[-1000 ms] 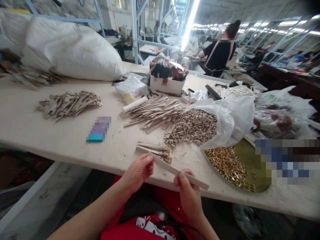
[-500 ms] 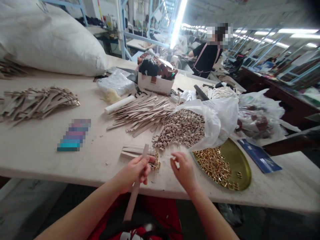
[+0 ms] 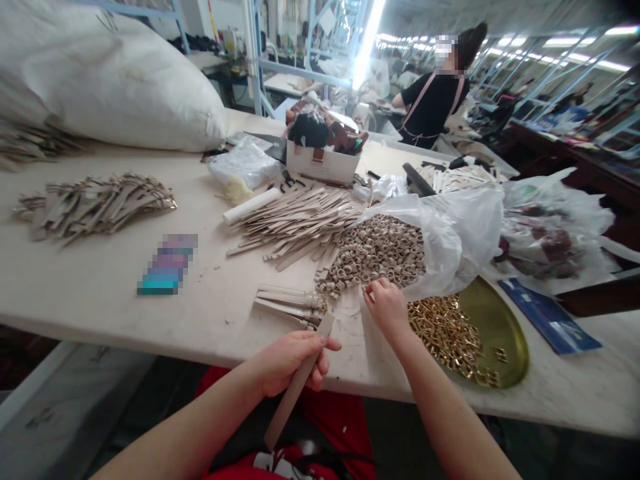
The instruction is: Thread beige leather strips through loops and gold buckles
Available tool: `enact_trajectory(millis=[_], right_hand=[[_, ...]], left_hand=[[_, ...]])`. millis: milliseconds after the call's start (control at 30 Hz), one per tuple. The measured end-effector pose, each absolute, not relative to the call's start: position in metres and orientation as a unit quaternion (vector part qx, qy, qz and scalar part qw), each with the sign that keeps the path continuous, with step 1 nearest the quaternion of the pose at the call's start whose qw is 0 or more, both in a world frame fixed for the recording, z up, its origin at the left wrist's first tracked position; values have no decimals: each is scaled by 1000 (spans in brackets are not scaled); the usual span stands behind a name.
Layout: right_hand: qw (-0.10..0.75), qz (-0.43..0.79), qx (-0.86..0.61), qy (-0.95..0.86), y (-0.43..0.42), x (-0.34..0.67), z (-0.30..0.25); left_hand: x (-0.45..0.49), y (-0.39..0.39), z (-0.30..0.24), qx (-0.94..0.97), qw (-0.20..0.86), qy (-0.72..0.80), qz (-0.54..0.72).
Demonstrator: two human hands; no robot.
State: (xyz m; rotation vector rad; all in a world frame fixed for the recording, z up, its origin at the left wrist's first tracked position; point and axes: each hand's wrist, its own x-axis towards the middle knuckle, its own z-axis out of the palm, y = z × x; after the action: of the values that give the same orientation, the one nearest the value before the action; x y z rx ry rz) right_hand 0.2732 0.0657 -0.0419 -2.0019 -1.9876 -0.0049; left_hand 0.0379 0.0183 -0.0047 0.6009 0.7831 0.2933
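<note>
One hand point(image 3: 389, 308), the right, has neared the loops point(image 3: 385, 253).

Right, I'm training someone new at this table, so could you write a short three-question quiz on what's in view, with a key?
1. Which hand holds the single flat strip?
2. True or false: the heap of gold metal pieces lies inside the white box.
3. What spills from the mouth of the plastic bag?
a) the blue packet
b) small beige loops
c) the white roll

Key
1. The left hand.
2. False; the heap of gold metal pieces lies in the tray.
3. b
</note>
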Motion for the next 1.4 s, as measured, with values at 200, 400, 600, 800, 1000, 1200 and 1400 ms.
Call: enact_trajectory(millis=[200,400,600,800,1000,1200,1400], right_hand=[[433,454,-596,-502,12,230,-29],[470,616,-522,-356,-21,197,-20],[438,616,-513,-406,-35,188,-31],[458,592,-556,-362,-41,185,-26],[449,599,-512,-421,-45,181,-34],[239,130,-778,-566,-17,297,-37],[19,3,-858,-513,12,368,-39]], left_hand=[[39,5,-3,393,827,369,159],[32,-3,-3,551,718,404,134],[19,-5,1,665,625,394,106],[17,-8,3,624,669,389,106],[29,-5,-10,605,649,407,217],[35,6,-24,564,672,439,194],[49,6,-23,586,663,437,162]])
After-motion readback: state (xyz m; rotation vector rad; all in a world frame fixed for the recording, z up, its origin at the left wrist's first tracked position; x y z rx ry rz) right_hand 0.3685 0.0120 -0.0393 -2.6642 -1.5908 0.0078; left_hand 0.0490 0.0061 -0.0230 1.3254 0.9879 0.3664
